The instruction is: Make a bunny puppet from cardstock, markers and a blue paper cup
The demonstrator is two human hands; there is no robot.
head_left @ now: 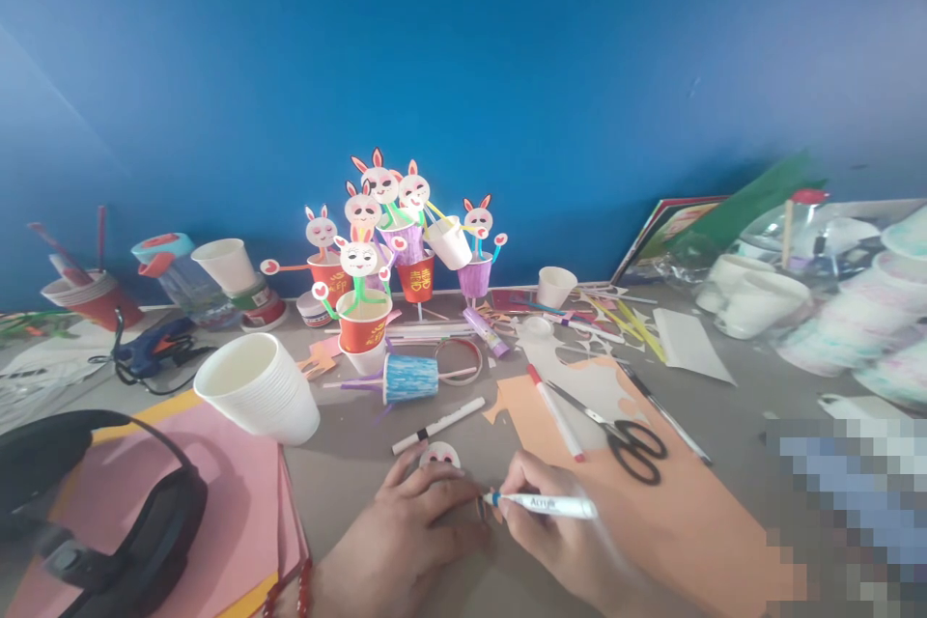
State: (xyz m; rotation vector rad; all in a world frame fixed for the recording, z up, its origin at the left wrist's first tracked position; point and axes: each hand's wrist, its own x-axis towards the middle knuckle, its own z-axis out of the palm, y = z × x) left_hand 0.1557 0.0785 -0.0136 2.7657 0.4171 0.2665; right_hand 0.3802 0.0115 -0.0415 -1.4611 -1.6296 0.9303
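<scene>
My right hand (540,512) is closed around a white acrylic marker (554,505) with a blue collar, its tip pointing left. That tip meets a small piece of paper (494,508) at the fingertips of my left hand (427,521), which lies flat with fingers stretched out. Just beyond the left fingers shows a round paper face (440,454) with pink cheeks; the rest is hidden under the hand. A black-and-white marker (438,426) lies past it. Several paper-cup rabbits (364,309) with straw arms stand farther back, and a blue-coloured cup (410,379) lies on its side.
To the left are stacked white cups (257,386), pink paper (238,502) and a black headset (145,541). On the right, scissors (627,439) and a red-capped marker (554,410) rest on orange paper (695,521). Paper scraps and straws lie behind, before the blue wall.
</scene>
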